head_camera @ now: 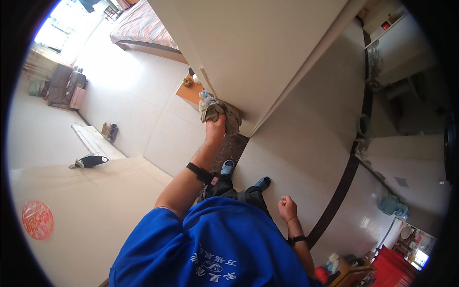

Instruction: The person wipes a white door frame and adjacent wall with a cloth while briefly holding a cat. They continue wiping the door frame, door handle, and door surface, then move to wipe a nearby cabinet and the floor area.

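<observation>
My left hand (216, 123) is stretched forward and grips a crumpled grey-brown cloth (231, 114). The cloth lies against the lower part of a cream wall or panel (258, 64), beside a thin pale strip (208, 81) on its surface. Part of the cloth hangs over the back of the hand, and the fingertips are hidden in its folds. Lower down at the right, my right hand (288, 208) hangs beside the body with its fingers curled in, touching nothing that shows.
An orange-topped cabinet (189, 94) stands just behind the cloth, and a bed (145, 27) lies farther back. At left is a cream door (100, 208) with a round red decoration. A dark stone threshold (233, 147) crosses the floor by my blue clogs (227, 168). Water bottles (389, 205) stand at right.
</observation>
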`<state>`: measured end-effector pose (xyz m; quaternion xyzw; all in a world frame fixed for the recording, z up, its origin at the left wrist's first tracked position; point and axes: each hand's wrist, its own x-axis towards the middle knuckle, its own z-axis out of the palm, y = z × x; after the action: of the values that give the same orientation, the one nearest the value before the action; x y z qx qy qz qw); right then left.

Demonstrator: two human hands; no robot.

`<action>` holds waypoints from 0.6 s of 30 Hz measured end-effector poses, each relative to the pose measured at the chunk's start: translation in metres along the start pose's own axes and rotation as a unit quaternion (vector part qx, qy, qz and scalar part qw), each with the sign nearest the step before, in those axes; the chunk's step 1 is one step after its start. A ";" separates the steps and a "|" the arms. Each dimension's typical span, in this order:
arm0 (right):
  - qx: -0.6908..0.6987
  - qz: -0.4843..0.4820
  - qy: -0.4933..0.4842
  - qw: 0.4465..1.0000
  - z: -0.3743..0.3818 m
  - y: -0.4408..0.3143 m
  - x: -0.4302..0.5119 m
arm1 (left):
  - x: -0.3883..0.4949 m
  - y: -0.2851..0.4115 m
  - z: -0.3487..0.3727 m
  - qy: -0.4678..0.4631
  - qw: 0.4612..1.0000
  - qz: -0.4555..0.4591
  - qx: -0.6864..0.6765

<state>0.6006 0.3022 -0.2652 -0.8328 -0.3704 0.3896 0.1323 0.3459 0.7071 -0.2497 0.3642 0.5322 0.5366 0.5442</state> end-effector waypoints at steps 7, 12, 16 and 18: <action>0.011 0.016 0.007 1.000 -0.001 -0.001 -0.004 | -0.010 -0.016 -0.005 -0.006 0.976 -0.213 -0.037; 0.015 0.032 0.010 0.999 0.001 0.004 -0.009 | -0.022 0.039 0.017 -0.066 0.940 -0.284 -0.177; 0.027 0.024 0.010 0.999 0.002 0.006 -0.007 | -0.041 0.092 0.039 -0.105 0.932 -0.254 -0.237; 0.023 0.017 0.012 1.000 0.001 0.007 -0.005 | -0.053 0.119 0.044 -0.124 0.929 -0.247 -0.245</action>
<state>0.6012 0.2939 -0.2663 -0.8402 -0.3458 0.3902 0.1491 0.3728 0.6823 -0.1177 0.1396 0.3856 0.4496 0.7935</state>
